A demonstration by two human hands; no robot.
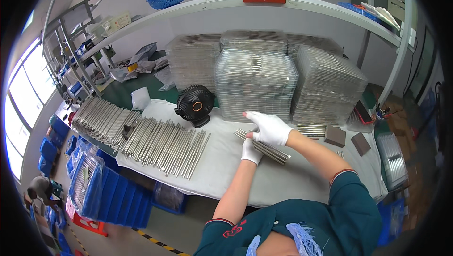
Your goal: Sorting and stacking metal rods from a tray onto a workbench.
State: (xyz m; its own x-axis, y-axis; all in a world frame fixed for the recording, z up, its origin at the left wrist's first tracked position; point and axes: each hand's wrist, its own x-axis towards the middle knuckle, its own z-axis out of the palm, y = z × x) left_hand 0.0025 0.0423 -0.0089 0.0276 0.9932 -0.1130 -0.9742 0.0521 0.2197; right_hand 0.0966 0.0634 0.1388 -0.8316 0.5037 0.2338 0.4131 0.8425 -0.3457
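Note:
A bundle of shiny metal rods (271,152) slants over the white-covered table in front of me. My left hand (251,152), in a white glove, is closed around the bundle from below, near its far left end. Just above that end is my right hand (270,128), also gloved, with bare fingertips showing; its forefinger and thumb stretch apart toward the left. Whether the right hand touches the rods, I cannot tell. More metal rods (167,147) lie side by side in a long row to the left. A few other rods (311,130) rest beyond my right forearm.
A black fan (196,106) stands behind the rods. Stacked clear plastic trays (256,86) rise at the back under a white shelf (212,4). Two brown blocks (335,136) sit at right. Blue crates (113,194) stand on the floor at left, where another person (41,190) bends down.

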